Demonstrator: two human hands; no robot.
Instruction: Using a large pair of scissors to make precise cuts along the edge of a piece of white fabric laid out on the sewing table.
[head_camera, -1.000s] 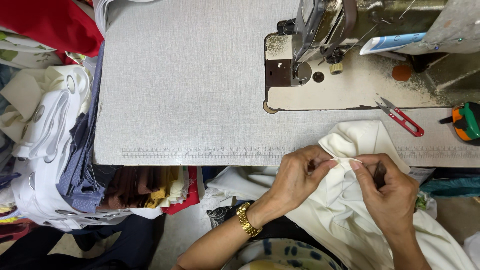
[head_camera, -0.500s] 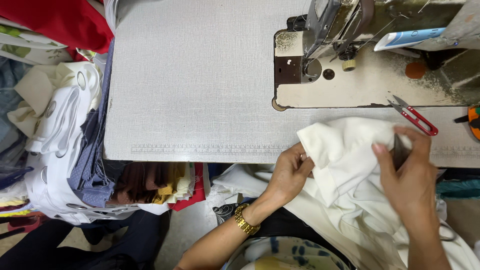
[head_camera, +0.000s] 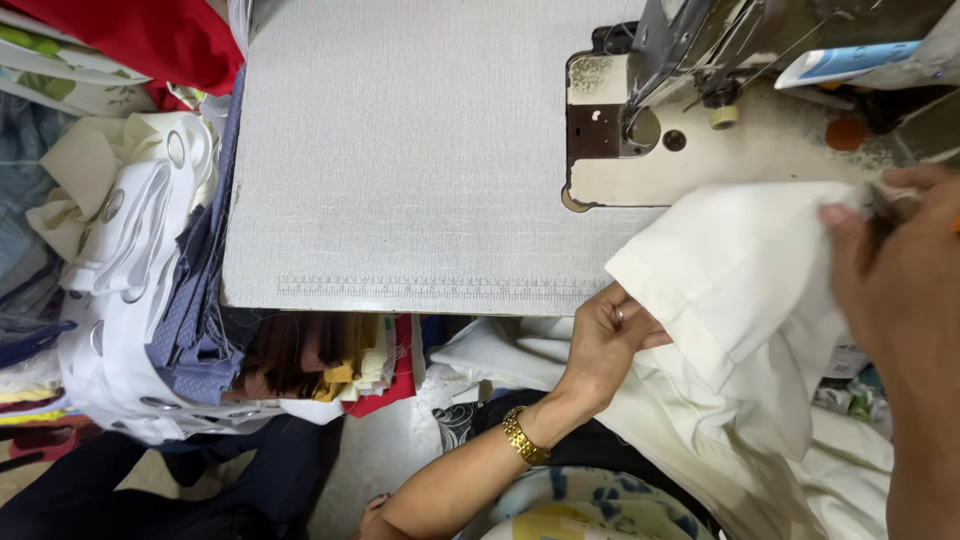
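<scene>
Head view: left hand (head_camera: 610, 340) closed on cream fabric (head_camera: 740, 280) at tabletop (head_camera: 400, 150) front edge; right hand (head_camera: 900, 280) pinching fabric's upper corner beside sewing machine (head_camera: 700, 60), maybe holding small tool, blurred.

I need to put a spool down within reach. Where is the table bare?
Bare: the grey tabletop between the fabric pile on the left and the sewing machine bed. Crowded: the right side, under the cream cloth and both hands.
</scene>
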